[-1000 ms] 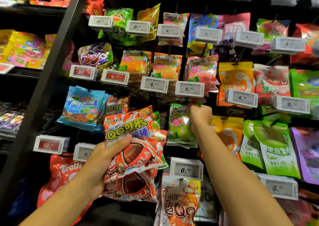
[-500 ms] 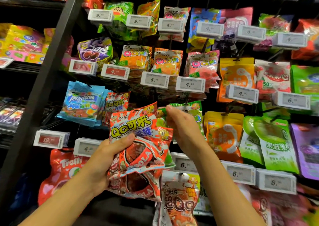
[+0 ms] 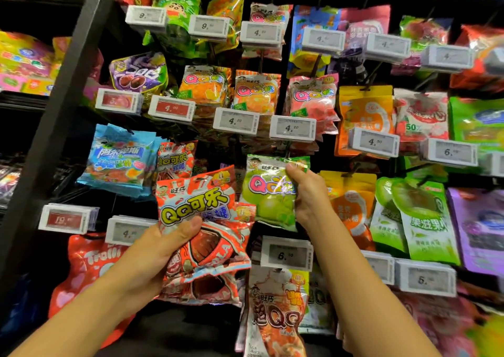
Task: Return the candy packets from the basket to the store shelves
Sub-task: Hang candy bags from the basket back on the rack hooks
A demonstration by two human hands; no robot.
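My left hand (image 3: 161, 250) grips a stack of red-and-white cola candy packets (image 3: 201, 225), thumb across the front one, held up before the shelf pegs. My right hand (image 3: 305, 193) pinches the top right corner of a green apple candy packet (image 3: 266, 193), which is lifted just under a peg and the 4.20 price tag (image 3: 293, 128). More red cola packets (image 3: 174, 160) hang on a peg up and left of the stack. The basket is out of view.
Rows of hanging candy packets and white price tags fill the shelf wall. A dark upright post (image 3: 62, 105) runs diagonally at left. Orange packets (image 3: 351, 206) and green pouches (image 3: 420, 214) hang right of my right hand. A tall red packet (image 3: 275, 313) hangs below.
My right hand came down from the peg to the stack, took the green apple packet and now lifts it up and right. My left hand stayed put with the cola packets.
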